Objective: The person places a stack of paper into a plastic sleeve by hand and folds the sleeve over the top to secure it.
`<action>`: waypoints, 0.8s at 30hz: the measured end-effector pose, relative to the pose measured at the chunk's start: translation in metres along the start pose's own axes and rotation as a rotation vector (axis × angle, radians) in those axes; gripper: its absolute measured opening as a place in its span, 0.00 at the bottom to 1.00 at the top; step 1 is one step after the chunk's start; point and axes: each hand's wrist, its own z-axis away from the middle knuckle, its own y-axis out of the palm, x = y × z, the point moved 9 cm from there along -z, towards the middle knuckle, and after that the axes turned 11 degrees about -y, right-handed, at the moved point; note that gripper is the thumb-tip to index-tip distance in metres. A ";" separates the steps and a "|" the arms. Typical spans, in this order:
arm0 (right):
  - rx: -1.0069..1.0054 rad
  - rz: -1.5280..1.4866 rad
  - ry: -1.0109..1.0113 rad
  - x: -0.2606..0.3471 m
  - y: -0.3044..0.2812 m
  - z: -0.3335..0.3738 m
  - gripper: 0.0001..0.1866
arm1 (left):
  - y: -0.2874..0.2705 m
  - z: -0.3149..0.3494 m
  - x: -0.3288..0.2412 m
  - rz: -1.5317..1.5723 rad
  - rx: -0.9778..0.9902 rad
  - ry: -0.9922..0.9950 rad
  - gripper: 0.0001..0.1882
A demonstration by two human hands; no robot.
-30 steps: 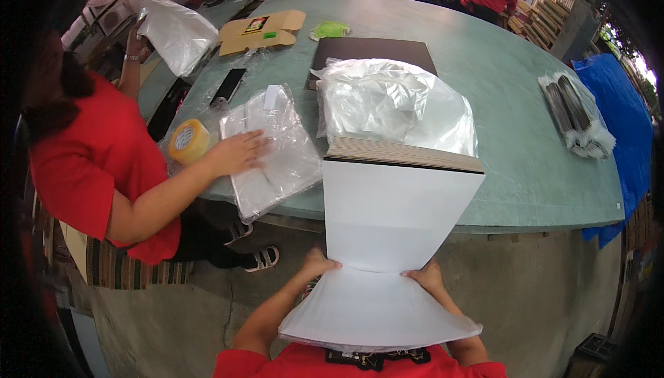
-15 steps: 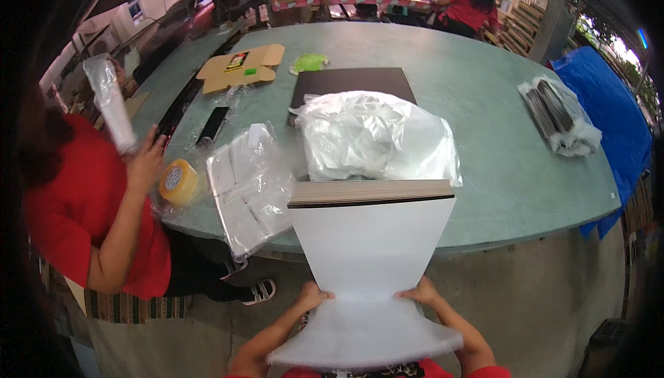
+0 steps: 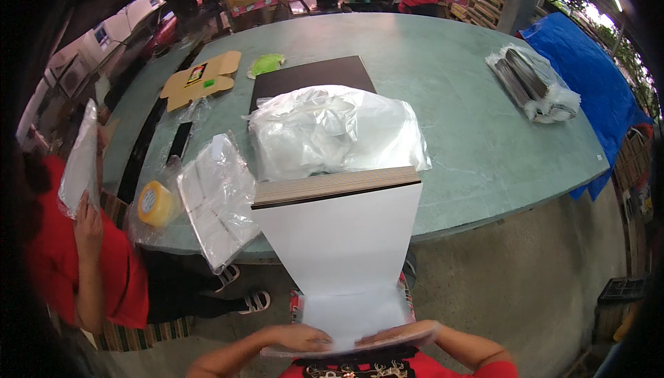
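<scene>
A long white sheet hangs down from the table's near edge toward my lap; its kind is unclear. Its lower part bends toward me, with a thin, see-through rim. My left hand lies on this lower part, fingers stretched inward. Facing it, my right hand rests flat on the same part, with the filmy rim near its wrist. Above the sheet shows the layered brown edge of a stack of boards. Behind the stack sits a crumpled clear plastic bag, partly over a dark flat board.
Left on the green table are a plastic-wrapped white pack, a yellow tape roll and a flattened carton. A wrapped bundle lies right, near a blue tarp. A co-worker in red stands left, holding a wrapped item.
My hands have moved down and inward from the sheet's side edges onto its lower part. The view has shifted right. The co-worker's hand now holds the wrapped item lower.
</scene>
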 end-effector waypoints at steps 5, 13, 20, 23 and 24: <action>-0.170 0.048 0.202 -0.075 -0.020 0.006 0.28 | -0.210 0.099 -0.067 -0.540 -0.813 -0.154 0.15; -0.217 0.217 0.218 -0.085 -0.024 -0.001 0.29 | -0.387 0.118 -0.174 -0.695 -1.346 0.077 0.14; -0.247 0.506 0.308 -0.112 -0.034 -0.022 0.29 | -0.376 -0.060 -0.227 -1.063 -0.923 -0.017 0.16; -0.284 0.552 0.344 -0.119 -0.036 -0.023 0.29 | -0.364 -0.104 -0.189 -1.428 -0.829 -0.011 0.24; -0.323 0.508 0.321 -0.122 -0.037 -0.021 0.29 | -0.359 -0.109 -0.180 -1.492 -0.842 -0.014 0.23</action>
